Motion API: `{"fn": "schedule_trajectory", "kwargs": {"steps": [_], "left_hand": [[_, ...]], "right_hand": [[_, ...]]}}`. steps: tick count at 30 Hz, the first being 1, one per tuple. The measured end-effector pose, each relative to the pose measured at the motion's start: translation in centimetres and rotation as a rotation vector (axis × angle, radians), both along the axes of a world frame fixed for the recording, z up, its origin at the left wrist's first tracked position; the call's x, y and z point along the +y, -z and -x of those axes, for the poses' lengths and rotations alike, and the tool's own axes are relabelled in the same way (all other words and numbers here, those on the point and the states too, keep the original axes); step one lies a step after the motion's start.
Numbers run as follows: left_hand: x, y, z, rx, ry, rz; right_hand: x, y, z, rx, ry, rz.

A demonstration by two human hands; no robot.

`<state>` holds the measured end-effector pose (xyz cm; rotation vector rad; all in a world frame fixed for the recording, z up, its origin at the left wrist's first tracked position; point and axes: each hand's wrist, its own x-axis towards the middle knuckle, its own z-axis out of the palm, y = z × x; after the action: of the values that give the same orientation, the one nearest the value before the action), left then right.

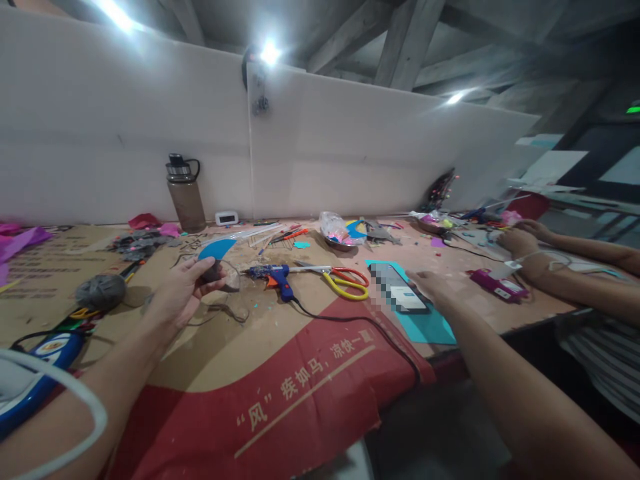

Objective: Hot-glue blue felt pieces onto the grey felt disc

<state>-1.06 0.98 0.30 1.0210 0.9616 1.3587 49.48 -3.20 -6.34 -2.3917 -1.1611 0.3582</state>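
My left hand (181, 293) is closed round a small dark object with a clear plastic piece (225, 275), held just above the cardboard-covered table (280, 347). A blue semicircle of paper (216, 249) lies just behind it. My right hand (434, 287) rests flat beside a phone (399, 289) that lies on a teal sheet (430, 327); the fingers are stretched out and touch the phone's right edge. A blue glue gun (274, 275) and yellow-and-orange scissors (345, 280) lie between the two hands.
A water bottle (185, 195) and a small white clock (227, 217) stand by the white back wall. A grey yarn ball (101, 291) lies at left. Another person's hands (525, 241) work at right near a pink glue gun (497, 285). Paper scraps litter the far table.
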Motion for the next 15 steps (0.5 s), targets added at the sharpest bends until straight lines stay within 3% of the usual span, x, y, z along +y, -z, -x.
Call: {"fn": "schedule_trajectory", "kwargs": {"steps": [10, 15], "left_hand": [[0.0, -0.1, 0.0, -0.014, 0.002, -0.006], [-0.2, -0.3, -0.1, -0.016, 0.0, 0.005]], "right_hand": [[-0.1, -0.6, 0.3, -0.035, -0.004, 0.056], [-0.2, -0.7, 1.6, -0.057, 0.062, 0.019]]}}
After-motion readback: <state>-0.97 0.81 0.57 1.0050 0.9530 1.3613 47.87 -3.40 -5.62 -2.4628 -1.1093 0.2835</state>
